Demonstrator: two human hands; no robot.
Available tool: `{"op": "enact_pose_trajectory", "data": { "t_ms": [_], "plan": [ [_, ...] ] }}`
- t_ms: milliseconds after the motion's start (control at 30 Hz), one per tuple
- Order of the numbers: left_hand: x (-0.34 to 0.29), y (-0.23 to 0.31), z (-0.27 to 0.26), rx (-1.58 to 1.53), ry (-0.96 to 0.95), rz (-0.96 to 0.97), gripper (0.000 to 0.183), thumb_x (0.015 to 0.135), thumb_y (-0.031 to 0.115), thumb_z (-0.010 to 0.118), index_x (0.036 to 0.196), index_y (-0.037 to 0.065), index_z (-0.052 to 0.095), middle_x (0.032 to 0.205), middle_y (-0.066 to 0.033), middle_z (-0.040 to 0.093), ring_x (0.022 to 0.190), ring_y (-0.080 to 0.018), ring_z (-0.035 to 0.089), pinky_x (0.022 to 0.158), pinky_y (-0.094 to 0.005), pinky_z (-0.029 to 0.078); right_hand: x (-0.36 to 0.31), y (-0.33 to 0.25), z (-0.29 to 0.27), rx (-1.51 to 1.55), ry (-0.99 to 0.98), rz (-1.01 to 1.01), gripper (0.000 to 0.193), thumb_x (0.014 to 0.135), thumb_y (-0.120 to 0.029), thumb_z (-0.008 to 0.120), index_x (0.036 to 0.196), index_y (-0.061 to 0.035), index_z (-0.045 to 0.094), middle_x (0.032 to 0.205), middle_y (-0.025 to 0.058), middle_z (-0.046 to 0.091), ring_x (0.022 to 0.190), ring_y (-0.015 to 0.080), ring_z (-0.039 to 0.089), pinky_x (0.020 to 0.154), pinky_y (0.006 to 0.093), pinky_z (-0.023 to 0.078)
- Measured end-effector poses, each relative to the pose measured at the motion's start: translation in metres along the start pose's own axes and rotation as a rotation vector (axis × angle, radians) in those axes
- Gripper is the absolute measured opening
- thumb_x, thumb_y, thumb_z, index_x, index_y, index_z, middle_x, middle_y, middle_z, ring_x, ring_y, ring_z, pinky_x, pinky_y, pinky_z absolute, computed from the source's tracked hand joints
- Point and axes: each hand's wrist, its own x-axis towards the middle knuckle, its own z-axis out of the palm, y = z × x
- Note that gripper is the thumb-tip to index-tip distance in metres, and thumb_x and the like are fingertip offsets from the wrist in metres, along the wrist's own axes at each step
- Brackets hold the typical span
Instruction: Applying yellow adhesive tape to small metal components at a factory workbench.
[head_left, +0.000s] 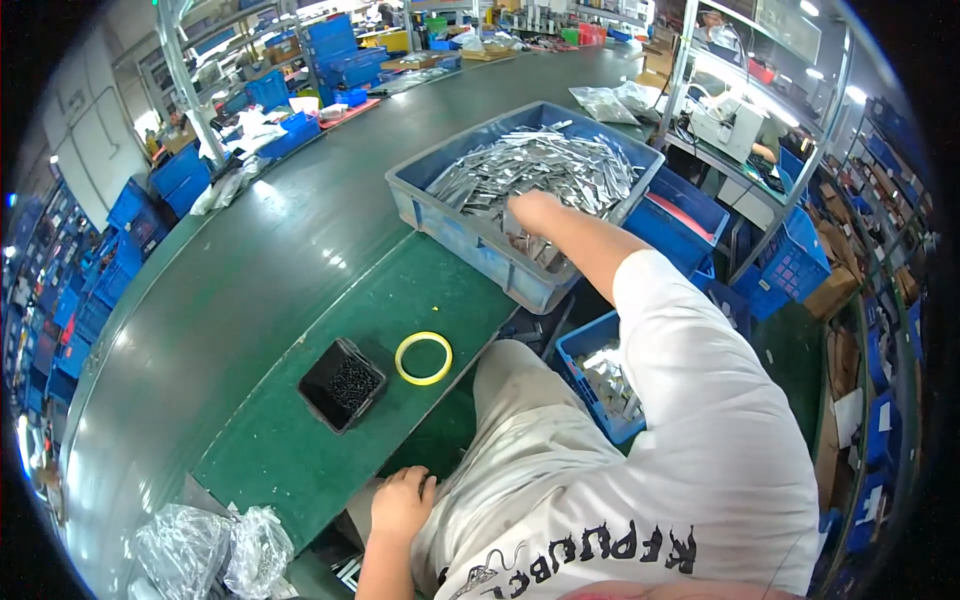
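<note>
We have our right hand (535, 212) at flat silver metallic strips (560, 165) inside the large blue rectangular plastic bin (470, 245) | grip: fingertips hidden, we cannot tell | risk: overlapping edges could scratch us or snag together

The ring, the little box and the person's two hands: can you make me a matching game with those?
1. ring
2. little box
3. right hand
4. left hand

A. reaching into the big blue bin
B. yellow
C. down by the pale trousers
D. black, with small black pieces inside

Right pairs: 1-B, 2-D, 3-A, 4-C
</note>
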Motion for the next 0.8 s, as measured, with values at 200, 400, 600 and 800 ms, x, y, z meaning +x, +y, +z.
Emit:
{"op": "enact_pose_trajectory", "data": {
  "t_ms": [200,400,600,800],
  "plan": [
    [-0.004,-0.004,-0.004,0.004,-0.051,-0.070,0.022,0.088,0.023,0.065,0.101,0.005,0.068,0.094,-0.0160,0.070,0.088,-0.0361,0.067,0.076,-0.0456,0.054,-0.042,-0.029,-0.065,-0.025,0.351,0.007,0.018,0.080,-0.008,0.058,0.097,-0.0015,0.062,0.088,0.0241,0.068,0.086,0.0424,0.067,0.076,0.0531,0.053],
    [-0.002,0.029,-0.026,-0.332,-0.052,-0.158,0.026,0.090,0.023,0.066,0.106,0.004,0.070,0.100,-0.0205,0.070,0.086,-0.0367,0.069,0.076,-0.0400,0.055,-0.166,-0.080,-0.092,0.537,0.635,0.021,0.013,0.087,-0.010,0.061,0.086,-0.0022,0.051,0.066,0.0156,0.060,0.060,0.0327,0.064,0.054,0.0407,0.046],
    [-0.002,0.026,0.004,-1.138,0.146,-0.143,0.041,0.103,0.022,0.049,0.137,0.001,0.045,0.121,-0.0131,0.063,0.105,-0.0191,0.061,0.090,-0.0327,0.052,-0.278,-0.203,0.034,1.786,-0.237,-0.247,0.010,0.098,-0.002,0.053,0.094,-0.0067,0.046,0.083,0.0081,0.063,0.068,0.0158,0.066,0.061,0.0291,0.055],
    [-0.003,0.031,-0.001,-1.461,0.486,-0.587,0.019,0.106,0.023,0.043,0.111,0.007,0.052,0.091,-0.0064,0.064,0.075,-0.0128,0.058,0.068,-0.0284,0.049,-0.288,-0.243,0.023,1.270,-0.679,-0.667,0.018,0.090,-0.013,0.063,0.097,-0.0030,0.050,0.087,0.0163,0.067,0.073,0.0306,0.067,0.066,0.0392,0.050]
  ]
}}
